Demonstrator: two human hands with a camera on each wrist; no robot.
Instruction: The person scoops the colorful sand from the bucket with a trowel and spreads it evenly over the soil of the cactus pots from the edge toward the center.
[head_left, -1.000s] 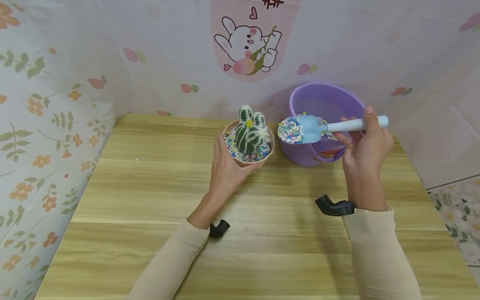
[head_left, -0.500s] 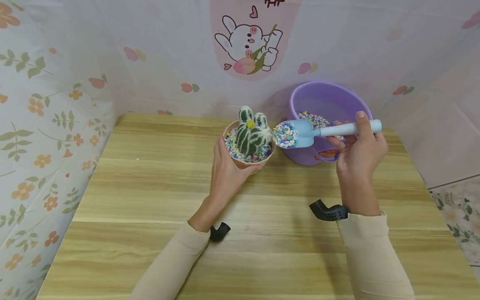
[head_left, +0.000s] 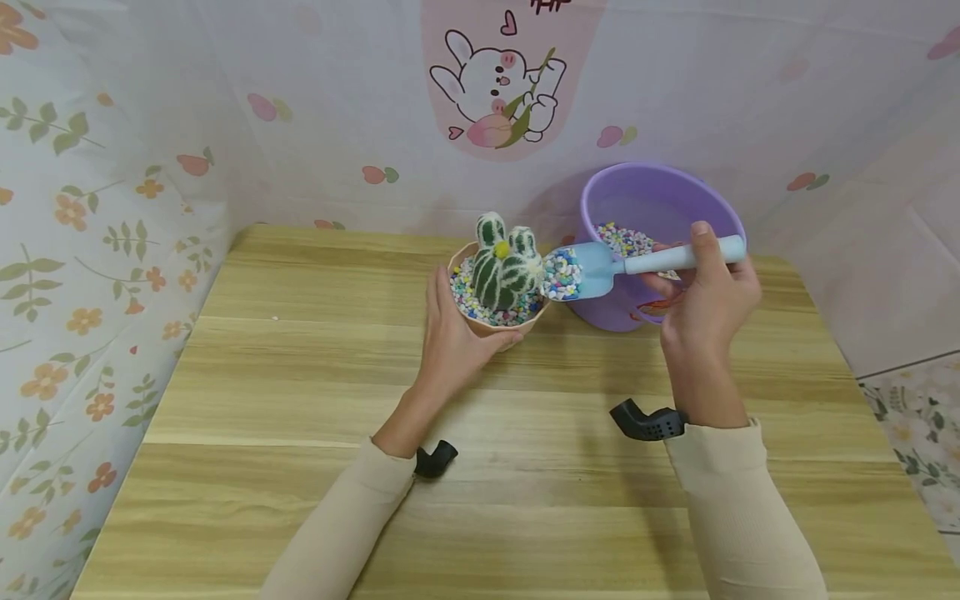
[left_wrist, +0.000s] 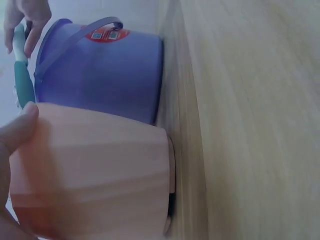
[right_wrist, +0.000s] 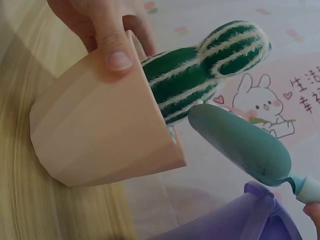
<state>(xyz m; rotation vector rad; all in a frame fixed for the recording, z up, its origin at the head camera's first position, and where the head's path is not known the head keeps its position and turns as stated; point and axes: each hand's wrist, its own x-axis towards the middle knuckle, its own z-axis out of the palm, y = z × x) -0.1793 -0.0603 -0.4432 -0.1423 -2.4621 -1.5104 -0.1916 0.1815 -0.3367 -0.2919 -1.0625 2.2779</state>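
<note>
A peach flower pot (right_wrist: 105,125) stands on the table, with a green, white-striped cactus (head_left: 498,279) upright in it among small multicoloured pebbles (head_left: 480,307). My left hand (head_left: 457,337) grips the pot by its left side and rim; the thumb lies along the near side. In my right hand (head_left: 708,304) is the white handle of a light blue trowel (head_left: 597,271), held level. Its blade carries a heap of pebbles, and the tip is over the pot's right rim beside the cactus. From the right wrist, the trowel's underside (right_wrist: 245,145) shows and its load is mostly hidden.
A purple bucket (head_left: 663,200) with more pebbles inside stands right of the pot, its handle hanging at the front. Behind is a printed cloth (head_left: 315,100). One small white pebble (head_left: 274,317) lies on the wooden table (head_left: 315,400) to the left.
My right hand has moved left with the loaded trowel, from over the bucket's front rim to the pot's right rim. My left hand stays on the pot.
</note>
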